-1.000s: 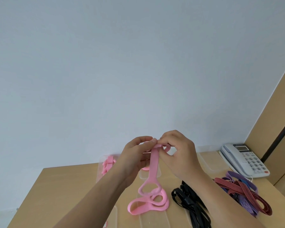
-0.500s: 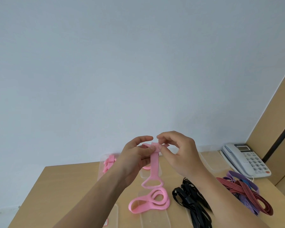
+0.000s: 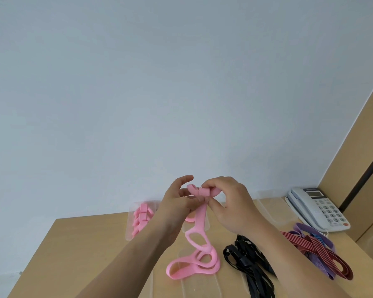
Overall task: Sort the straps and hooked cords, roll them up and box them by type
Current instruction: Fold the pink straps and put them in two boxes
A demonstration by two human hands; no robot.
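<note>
Above the table [image 3: 73, 244] we raise both hands to the pink strap [image 3: 199, 216]; our right hand [image 3: 230, 206] pinches its rolled top; our left hand [image 3: 177, 203] curls round it; its tail coils below.

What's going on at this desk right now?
A person is rolling up a pink strap in mid-air: the right hand pinches the rolled top end, and the left hand steadies it. The strap's tail lies looped on the table. Rolled pink pieces sit in a clear box; black straps and striped cords wait unsorted.
</note>
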